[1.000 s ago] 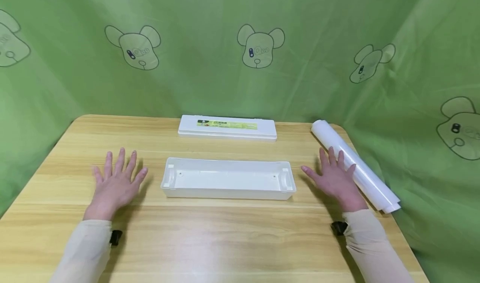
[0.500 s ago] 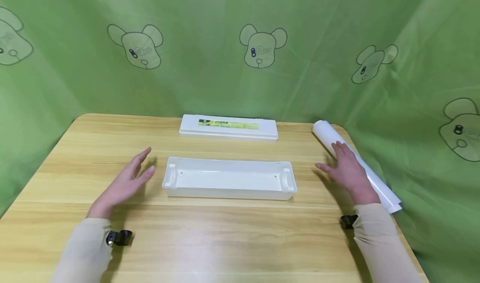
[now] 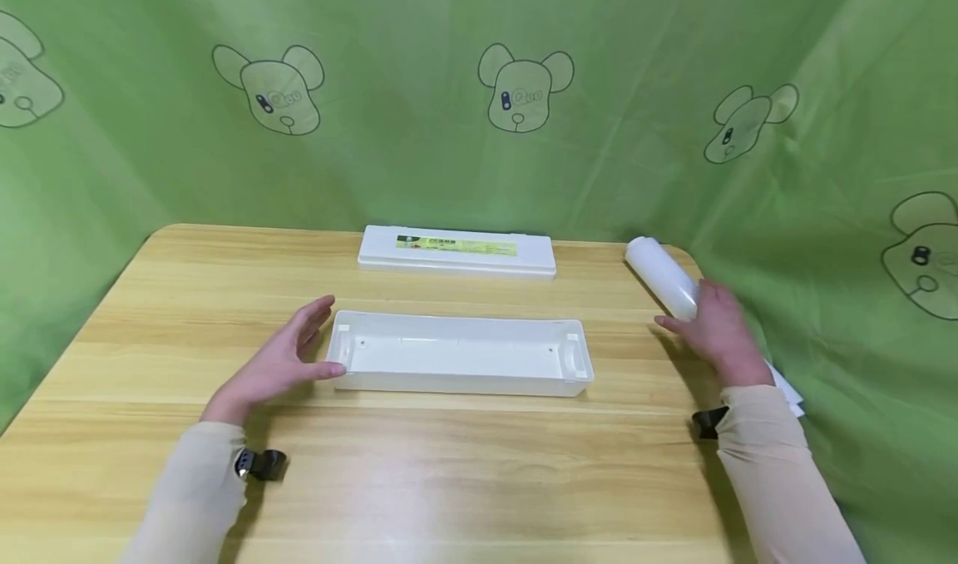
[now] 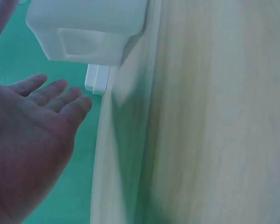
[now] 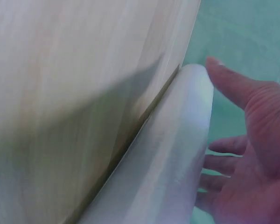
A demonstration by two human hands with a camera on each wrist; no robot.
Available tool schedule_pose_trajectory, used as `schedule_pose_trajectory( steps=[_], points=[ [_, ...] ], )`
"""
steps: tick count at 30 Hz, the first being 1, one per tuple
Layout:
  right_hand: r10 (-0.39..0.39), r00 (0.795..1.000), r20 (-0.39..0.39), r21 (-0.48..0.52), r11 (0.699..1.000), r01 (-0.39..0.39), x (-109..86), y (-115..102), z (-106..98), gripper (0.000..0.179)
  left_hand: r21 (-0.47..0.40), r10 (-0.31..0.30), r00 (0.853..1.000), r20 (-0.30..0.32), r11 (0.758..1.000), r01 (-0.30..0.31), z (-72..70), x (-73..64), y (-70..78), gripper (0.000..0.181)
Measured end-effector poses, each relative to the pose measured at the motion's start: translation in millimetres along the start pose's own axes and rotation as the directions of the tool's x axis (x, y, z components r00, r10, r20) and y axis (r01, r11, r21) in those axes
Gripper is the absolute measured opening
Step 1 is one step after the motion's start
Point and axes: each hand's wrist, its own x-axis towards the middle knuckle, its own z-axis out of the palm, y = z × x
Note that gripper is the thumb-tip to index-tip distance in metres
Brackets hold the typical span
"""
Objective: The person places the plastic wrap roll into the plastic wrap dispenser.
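A long white plastic box [image 3: 464,383] without its top faces upward mid-table. Close to its left end is my left hand [image 3: 273,368], thumb by the front corner and fingers apart. In the left wrist view a gap shows between those fingers [image 4: 67,100] and the box's end wall [image 4: 84,42]. On the right lies a slanted roll of plastic wrap [image 3: 660,274], its middle hidden in the head view by my right hand [image 3: 718,331]. The right wrist view has the roll [image 5: 163,149] beside my spread thumb and loosely extended fingers; whether they touch it I cannot tell.
Behind the box, a flat white lid [image 3: 449,266] with a yellow-green label lies near the back edge of the wooden table [image 3: 449,481]. A green curtain [image 3: 419,148] with printed bear heads hangs behind and along both sides.
My left hand has turned from palm-down and moved right to the box's left end. My right hand has moved right, over the roll. Box, lid and roll look unmoved.
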Motion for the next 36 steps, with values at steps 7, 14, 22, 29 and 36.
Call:
schedule_pose_trajectory(
  steps=[7,14,22,29,36],
  points=[
    [0.078,0.997,0.021,-0.043,0.996,-0.077,-2.8,9.0,-2.5,0.096,0.008,-0.012,1.0,0.021,1.0,0.012,5.3,4.1,-1.1,0.114],
    [0.139,0.989,0.047,-0.061,0.989,-0.136,-4.8,13.0,-2.1,0.086,-0.019,0.003,0.999,0.034,1.0,-0.003,7.6,6.0,-2.7,0.109],
    [0.134,0.99,0.043,-0.086,0.988,-0.13,-5.5,15.8,-4.0,0.072,-0.087,0.002,0.999,0.051,0.996,0.002,8.7,7.4,-5.8,0.102],
    [0.151,0.987,0.063,-0.083,0.986,-0.146,-4.1,18.5,-6.0,0.071,-0.118,-0.001,0.998,0.059,0.993,0.008,8.3,8.4,-6.2,0.101],
    [0.149,0.986,0.07,-0.078,0.987,-0.143,-2.8,19.1,-8.7,0.069,-0.124,-0.012,0.998,0.061,0.992,0.02,6.9,8.1,-4.5,0.101]
  ],
)
